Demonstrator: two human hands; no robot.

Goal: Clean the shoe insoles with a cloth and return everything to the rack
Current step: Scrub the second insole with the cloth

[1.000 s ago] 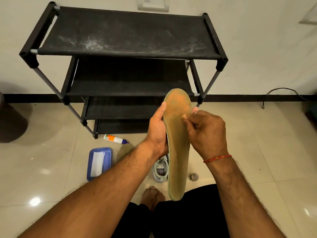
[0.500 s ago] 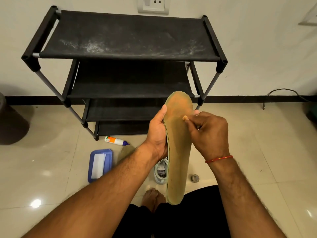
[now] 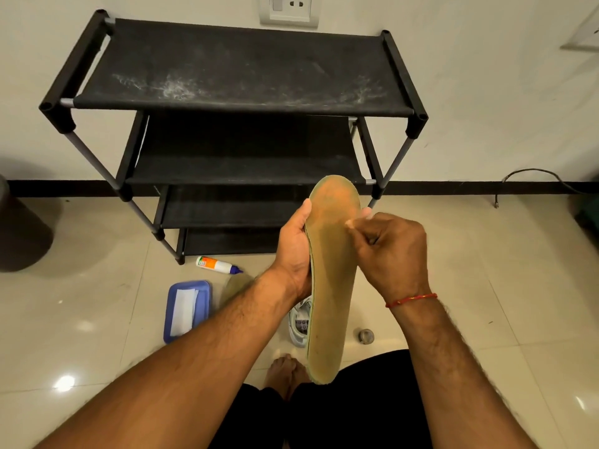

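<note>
A worn tan insole with an orange tint at the toe stands upright in front of me. My left hand grips its left edge, thumb on the front. My right hand has curled fingers and pinches the right edge near the toe, with a fingertip on the front face and the thumb behind. The black shoe rack stands against the wall, its top shelf dusty and its shelves bare. A white cloth lies in a blue tray on the floor. A white shoe shows partly behind the insole.
A white glue bottle lies on the tiles by the rack's foot. A small round cap sits to the right of the shoe. A dark bin stands at far left, a cable lies at right. My bare foot is below the insole.
My right fingertip has shifted slightly along the insole's upper face. The insole and my left hand stay nearly where they were.
</note>
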